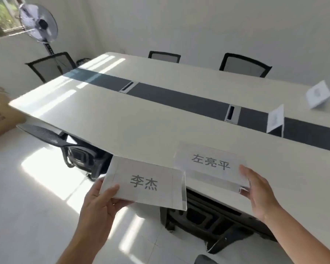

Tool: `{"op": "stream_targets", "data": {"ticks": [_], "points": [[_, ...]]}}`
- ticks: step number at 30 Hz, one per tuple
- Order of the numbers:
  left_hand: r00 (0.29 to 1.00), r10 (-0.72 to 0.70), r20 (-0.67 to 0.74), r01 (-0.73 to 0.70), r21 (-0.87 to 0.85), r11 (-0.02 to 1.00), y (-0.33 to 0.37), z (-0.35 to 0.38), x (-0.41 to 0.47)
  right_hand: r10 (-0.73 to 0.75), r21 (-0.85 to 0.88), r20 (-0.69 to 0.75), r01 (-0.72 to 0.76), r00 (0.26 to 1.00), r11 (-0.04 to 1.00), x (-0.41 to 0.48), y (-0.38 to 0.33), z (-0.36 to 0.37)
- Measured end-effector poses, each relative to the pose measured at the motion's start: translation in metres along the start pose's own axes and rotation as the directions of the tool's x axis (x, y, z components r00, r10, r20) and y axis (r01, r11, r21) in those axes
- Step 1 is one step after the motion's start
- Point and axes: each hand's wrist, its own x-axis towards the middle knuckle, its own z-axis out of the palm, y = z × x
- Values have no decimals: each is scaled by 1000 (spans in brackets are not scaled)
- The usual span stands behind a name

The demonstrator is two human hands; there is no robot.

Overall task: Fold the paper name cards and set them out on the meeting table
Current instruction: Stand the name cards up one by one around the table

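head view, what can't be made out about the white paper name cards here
- Head view: the two far white folded name cards, one on the dark strip and one near the right edge, carry print too blurred to read.
- Whether the right hand grips the near white card: fingers behind.

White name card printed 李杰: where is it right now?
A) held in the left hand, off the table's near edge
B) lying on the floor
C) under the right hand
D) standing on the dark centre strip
A: the white name card printed 李杰 is gripped by the left hand, in the air beside the pale meeting table.
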Motion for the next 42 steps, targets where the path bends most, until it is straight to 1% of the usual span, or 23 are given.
{"op": "stream_targets", "data": {"ticks": [2, 5, 8, 11, 14, 17, 19, 23, 26, 28, 30, 35, 37, 39, 40, 41, 42], "points": [[997, -37, 63, 37, -6, 999, 0, 14, 29, 32, 21, -70, -31, 997, 999, 13, -3, -7], [989, -87, 118, 90, -17, 996, -4, 36, 67, 71, 45, -111, -66, 991, 997, 41, -9, -19], [985, -126, 121, 127, 6, 992, -11, 55, 102, 122, 38, -137, -118, 983, 992, 89, -13, -30], [982, -168, 88, 167, 15, 986, -15, 71, 131, 173, 20, -171, -172, 970, 985, 148, -11, -34], [978, -195, 74, 191, 51, 980, -16, 88, 160, 140, -17, -190, -146, 972, 989, 208, -4, -31], [977, -204, 65, 196, 105, 975, -22, 103, 186, 88, -65, -173, -101, 981, 993, 259, -1, -27], [974, -224, 38, 219, 119, 969, -27, 112, 197, 83, -104, -159, -100, 984, 990, 285, 3, -30], [958, -286, 18, 279, 167, 946, -37, 125, 218, 83, -183, -153, -110, 985, 977, 318, 9, -44], [947, -319, 36, 304, 220, 927, -42, 132, 236, 45, -280, -135, -81, 990, 957, 333, 12, -56], [939, -339, 58, 316, 246, 916, -44, 137, 246, -2, -426, -141, -59, 990, 903, 341, 16, -62], [932, -355, 77, 322, 275, 906, -47, 144, 255, -25, -588, -138, -61, 990, 807, 350, 19, -67], [913, -390, 121, 340, 302, 891, -57, 159, 268, -29, -785, -115, -73, 993, 616, 369, 16, -74], [907, -403, 127, 350, 308, 885, -60, 162, 269, -31, -873, -93, -67, 995, 484, 375, 13, -72], [904, -411, 120, 357, 317, 879, -62, 163, 271, -79, -950, -29, -3, 996, 312, 383, 9, -63], [904, -413, 112, 360, 322, 876, -63, 163, 272, -103, -968, 12, 38, 995, 250, 387, 6, -56], [904, -414, 105, 362, 324, 874, -65, 163, 272, -111, -974, 53, 75, 992, 212, 391, 4, -48], [904, -415, 100, 365, 323, 873, -66, 163, 273, -104, -975, 86, 105, 991, 195, 396, 3, -41]]}}
